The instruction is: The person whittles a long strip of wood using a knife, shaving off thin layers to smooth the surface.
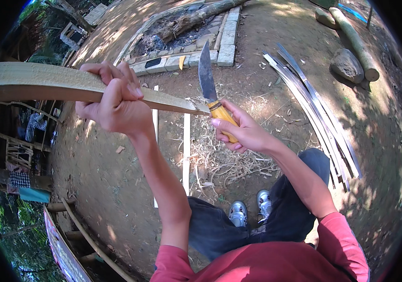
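My left hand is closed around a long pale strip of split bamboo or wood, which runs from the left edge of the view toward the middle and narrows to a thin tip. In my right hand is a knife with a curved grey blade and a yellow handle, gripped with the thumb along the handle. The blade points up and away from me, just beyond the strip's tip. The tip lies close to the knife's handle; whether they touch I cannot tell.
Curly shavings litter the dirt between my feet and a stone-edged fire pit holding a log. Long split strips lie at right, near a rock and a pole. Two pale slats lie below my left hand.
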Motion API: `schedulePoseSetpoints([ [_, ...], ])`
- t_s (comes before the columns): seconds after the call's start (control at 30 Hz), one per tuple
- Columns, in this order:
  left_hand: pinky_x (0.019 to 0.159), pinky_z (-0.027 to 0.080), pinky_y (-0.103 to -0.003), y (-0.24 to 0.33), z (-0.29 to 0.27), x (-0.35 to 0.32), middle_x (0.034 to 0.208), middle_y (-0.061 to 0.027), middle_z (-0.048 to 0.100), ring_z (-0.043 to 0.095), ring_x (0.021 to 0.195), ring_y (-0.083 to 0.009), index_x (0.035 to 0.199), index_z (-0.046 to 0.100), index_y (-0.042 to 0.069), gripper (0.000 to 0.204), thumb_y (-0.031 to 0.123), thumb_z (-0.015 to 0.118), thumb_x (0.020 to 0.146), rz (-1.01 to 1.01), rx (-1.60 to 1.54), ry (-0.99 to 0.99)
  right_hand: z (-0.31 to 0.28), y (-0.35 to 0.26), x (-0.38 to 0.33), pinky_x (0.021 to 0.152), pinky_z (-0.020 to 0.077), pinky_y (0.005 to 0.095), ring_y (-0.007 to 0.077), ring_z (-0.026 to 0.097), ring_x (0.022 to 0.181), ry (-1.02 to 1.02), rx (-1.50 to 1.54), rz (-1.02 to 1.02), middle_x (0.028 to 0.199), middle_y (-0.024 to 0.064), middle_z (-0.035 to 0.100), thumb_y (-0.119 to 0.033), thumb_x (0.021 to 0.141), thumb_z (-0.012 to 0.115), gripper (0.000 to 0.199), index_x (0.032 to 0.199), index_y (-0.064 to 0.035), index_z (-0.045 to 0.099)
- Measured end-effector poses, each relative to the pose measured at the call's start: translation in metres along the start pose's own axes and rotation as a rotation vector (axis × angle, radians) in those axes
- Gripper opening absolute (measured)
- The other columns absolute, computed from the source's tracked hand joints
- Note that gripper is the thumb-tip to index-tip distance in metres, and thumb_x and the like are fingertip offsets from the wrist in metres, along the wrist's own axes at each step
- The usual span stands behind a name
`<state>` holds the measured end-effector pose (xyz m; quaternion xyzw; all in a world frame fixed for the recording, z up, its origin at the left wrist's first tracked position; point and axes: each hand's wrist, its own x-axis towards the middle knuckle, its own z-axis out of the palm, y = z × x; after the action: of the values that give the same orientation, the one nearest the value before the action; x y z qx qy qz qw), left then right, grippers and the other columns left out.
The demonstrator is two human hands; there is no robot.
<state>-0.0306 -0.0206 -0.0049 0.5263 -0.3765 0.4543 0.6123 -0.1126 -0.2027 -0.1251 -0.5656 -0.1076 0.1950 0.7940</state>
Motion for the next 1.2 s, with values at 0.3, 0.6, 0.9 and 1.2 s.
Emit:
schedulePoseSetpoints([
  [0.3, 0.040, 0.023, -0.022, -0.003, -0.002, 0.005, 0.080, -0.0114, 0.034, 0.027, 0.049, -0.0106, 0.054, 0.032, -0.008, 0.028, -0.023, 0.047, 0.072, 0.001, -0.060, 0.012, 0.009, -0.008, -0.005, 0.033, 0.0238, 0.0176, 0.0020, 0.034, 0.042, -0.062, 0.129, 0.014, 0.070, 0.0002, 0.045, -0.027, 0.103, 0.050, 0.036, 0.129, -0.0054, 0.039],
  [0.6, 0.039, 0.023, -0.021, -0.006, -0.007, 0.005, 0.083, -0.0136, 0.036, 0.029, 0.050, -0.0107, 0.052, 0.035, -0.007, 0.028, -0.024, 0.047, 0.070, 0.027, -0.130, 0.027, 0.011, -0.007, -0.003, 0.032, 0.0212, 0.0175, 0.0014, 0.032, 0.042, -0.161, 0.258, 0.043, 0.071, -0.0011, 0.045, -0.029, 0.102, 0.053, 0.035, 0.129, -0.0100, 0.042],
  [0.9, 0.040, 0.025, -0.021, 0.004, 0.000, 0.005, 0.084, -0.0153, 0.036, 0.031, 0.048, -0.0113, 0.052, 0.034, -0.007, 0.026, -0.022, 0.049, 0.067, -0.029, -0.101, 0.058, -0.001, 0.031, 0.013, 0.047, 0.0438, 0.0315, 0.0154, 0.052, 0.049, 0.294, -0.646, -0.292, 0.077, 0.0104, 0.060, -0.026, 0.101, 0.054, 0.030, 0.123, -0.0054, 0.050],
  [1.2, 0.040, 0.025, -0.023, -0.002, -0.010, 0.007, 0.081, -0.0145, 0.036, 0.031, 0.046, -0.0114, 0.052, 0.032, -0.007, 0.026, -0.020, 0.049, 0.066, -0.042, -0.263, 0.003, 0.021, 0.015, 0.010, 0.062, 0.0518, 0.0416, 0.0283, 0.064, 0.061, 0.457, -0.933, -0.528, 0.077, 0.0185, 0.065, -0.011, 0.099, 0.051, 0.052, 0.149, -0.0075, 0.036],
])
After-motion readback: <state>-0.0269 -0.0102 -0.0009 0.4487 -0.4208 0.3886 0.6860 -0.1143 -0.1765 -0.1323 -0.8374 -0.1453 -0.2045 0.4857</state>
